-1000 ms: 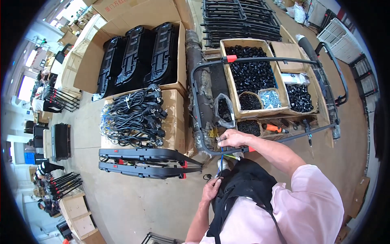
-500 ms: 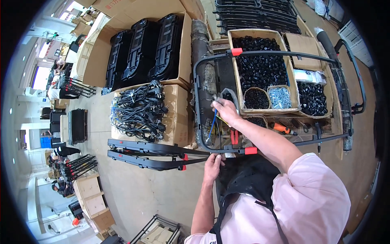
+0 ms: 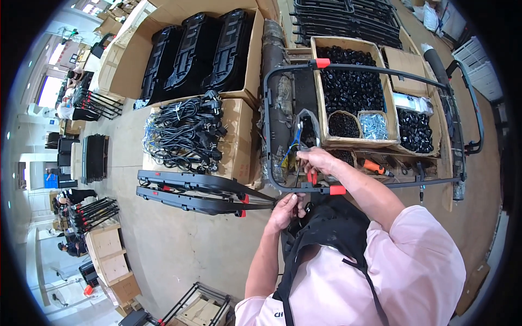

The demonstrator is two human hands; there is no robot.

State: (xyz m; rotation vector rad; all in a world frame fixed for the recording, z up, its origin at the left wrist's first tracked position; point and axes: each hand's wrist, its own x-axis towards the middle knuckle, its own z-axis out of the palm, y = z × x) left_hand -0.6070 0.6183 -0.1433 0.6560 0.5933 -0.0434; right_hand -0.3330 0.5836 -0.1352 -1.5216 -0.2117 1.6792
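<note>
In front of me lies a black tubular frame (image 3: 265,127) with red clips at its bends. My right hand (image 3: 316,160) is closed, thumb and fingers pinched on a thin dark cable inside the frame's left end. Blue wire ends (image 3: 294,144) stick out beyond its fingertips. My left hand (image 3: 286,211) is closed just below the frame's near bar, its fingertips close to the bar's underside. What it pinches is hidden by the fingers. A red-handled tool (image 3: 311,177) lies beside the right hand, partly covered.
A wooden box (image 3: 317,92) holds black knobs and silver screws. An orange-handled tool (image 3: 376,167) lies below it. Bundled power cords (image 3: 182,133) top a carton at the left, and black housings (image 3: 187,54) stand behind. Curved black handles (image 3: 190,187) jut out leftward. People work at far left.
My right hand has drawn nearer to me and slightly right, and the blue wire ends now point beyond it. My left hand has shifted slightly at the near bar.
</note>
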